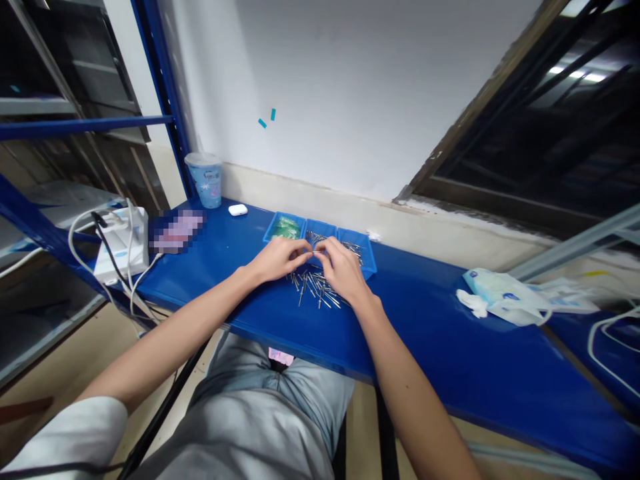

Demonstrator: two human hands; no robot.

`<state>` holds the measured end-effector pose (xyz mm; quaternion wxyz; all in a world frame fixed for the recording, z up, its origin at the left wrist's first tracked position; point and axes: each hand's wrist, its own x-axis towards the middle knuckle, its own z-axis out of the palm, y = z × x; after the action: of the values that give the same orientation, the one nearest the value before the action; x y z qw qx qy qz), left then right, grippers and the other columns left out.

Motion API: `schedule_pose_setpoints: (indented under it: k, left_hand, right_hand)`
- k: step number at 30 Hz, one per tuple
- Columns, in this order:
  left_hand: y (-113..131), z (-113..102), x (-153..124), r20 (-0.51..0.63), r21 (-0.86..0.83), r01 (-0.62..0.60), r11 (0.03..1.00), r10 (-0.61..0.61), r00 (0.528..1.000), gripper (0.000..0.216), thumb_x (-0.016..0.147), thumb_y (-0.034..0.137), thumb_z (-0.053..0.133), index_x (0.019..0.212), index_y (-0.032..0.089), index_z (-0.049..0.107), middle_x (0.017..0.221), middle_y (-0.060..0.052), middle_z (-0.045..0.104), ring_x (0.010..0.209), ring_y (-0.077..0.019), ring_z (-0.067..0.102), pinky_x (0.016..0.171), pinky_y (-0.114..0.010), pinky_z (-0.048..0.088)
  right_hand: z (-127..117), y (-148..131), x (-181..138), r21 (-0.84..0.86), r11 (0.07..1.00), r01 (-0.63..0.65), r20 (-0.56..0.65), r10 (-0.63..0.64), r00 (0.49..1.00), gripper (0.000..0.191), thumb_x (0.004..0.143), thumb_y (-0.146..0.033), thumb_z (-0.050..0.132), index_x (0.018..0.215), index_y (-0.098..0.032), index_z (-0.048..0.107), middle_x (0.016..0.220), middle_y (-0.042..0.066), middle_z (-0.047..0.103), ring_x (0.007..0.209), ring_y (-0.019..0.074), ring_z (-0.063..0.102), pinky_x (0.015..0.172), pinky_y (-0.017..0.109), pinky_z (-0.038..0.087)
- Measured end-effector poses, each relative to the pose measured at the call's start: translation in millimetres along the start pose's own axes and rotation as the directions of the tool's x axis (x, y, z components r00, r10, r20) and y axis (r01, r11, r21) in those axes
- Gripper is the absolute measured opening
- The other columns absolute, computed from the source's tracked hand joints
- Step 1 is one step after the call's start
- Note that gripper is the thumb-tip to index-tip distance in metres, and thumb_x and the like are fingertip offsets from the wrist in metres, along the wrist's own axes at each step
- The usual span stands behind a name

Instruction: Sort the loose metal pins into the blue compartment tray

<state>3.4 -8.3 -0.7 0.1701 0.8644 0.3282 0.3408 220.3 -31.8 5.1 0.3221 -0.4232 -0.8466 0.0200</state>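
My left hand [278, 259] and my right hand [341, 268] meet fingertip to fingertip over a loose pile of small metal pins [314, 288] on the blue bench [440, 340]. Both hands pinch one thin metal pin [313, 253] between them. Just behind the hands sit three small blue trays: the left tray [283, 228] holds green parts, the middle tray [317, 233] and the right tray [358, 248] hold more metal pins.
A plastic cup [205, 179] and a white earbud case [238, 210] stand at the back left. A white device with cables [121, 244] sits on the bench's left end. Crumpled plastic packaging [505, 297] lies to the right. A white wall rises behind.
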Motion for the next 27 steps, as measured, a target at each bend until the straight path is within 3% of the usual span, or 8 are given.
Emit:
schedule_pose_setpoints:
  k: [11,15,19,27]
  left_hand:
    - [1.1,0.6,-1.4,0.05,0.138,-0.093,0.986,0.087,0.995,0.035,0.111,0.036,0.045,0.1,0.018,0.072,0.088,-0.006,0.073,0.08,-0.018,0.067,0.076,-0.03,0.045]
    - [4.2,2.6,-2.3,0.067,0.193,-0.132,0.972,0.121,0.99,0.035,0.111,0.035,0.044,0.1,0.018,0.073,0.091,-0.007,0.074,0.086,-0.0197,0.069,0.079,-0.031,0.047]
    - [6.0,2.8,-1.9,0.059,0.212,-0.142,0.967,0.132,0.989,0.035,0.111,0.035,0.043,0.103,0.019,0.073,0.092,-0.007,0.074,0.087,-0.0201,0.069,0.079,-0.032,0.048]
    - [4.0,2.4,-0.8,-0.039,0.189,-0.117,0.975,0.127,0.991,0.035,0.11,0.036,0.047,0.097,0.019,0.074,0.09,-0.007,0.077,0.082,-0.0193,0.07,0.075,-0.031,0.048]
  right_hand:
    - [-0.1,-3.3,0.5,-0.046,0.999,-0.009,0.03,0.011,0.999,0.028,0.111,-0.033,0.037,0.103,-0.023,0.061,0.11,0.01,0.068,0.091,0.0237,0.066,0.077,0.033,0.044]
    - [0.9,-3.1,0.6,-0.076,0.996,-0.047,0.018,0.049,0.999,0.037,0.111,-0.038,0.037,0.084,-0.024,0.058,0.089,0.006,0.068,0.078,0.0215,0.061,0.07,0.032,0.037]
    - [0.2,-1.4,1.7,-0.048,0.991,-0.121,-0.018,0.12,0.993,0.05,0.11,-0.048,0.038,0.066,-0.024,0.044,0.064,0.002,0.058,0.061,0.0174,0.05,0.064,0.033,0.028]
    - [-1.2,5.3,6.0,0.132,0.982,-0.132,-0.076,0.143,0.987,0.05,0.109,-0.048,0.042,0.066,-0.024,0.039,0.06,-0.001,0.048,0.059,0.0156,0.046,0.064,0.032,0.029]
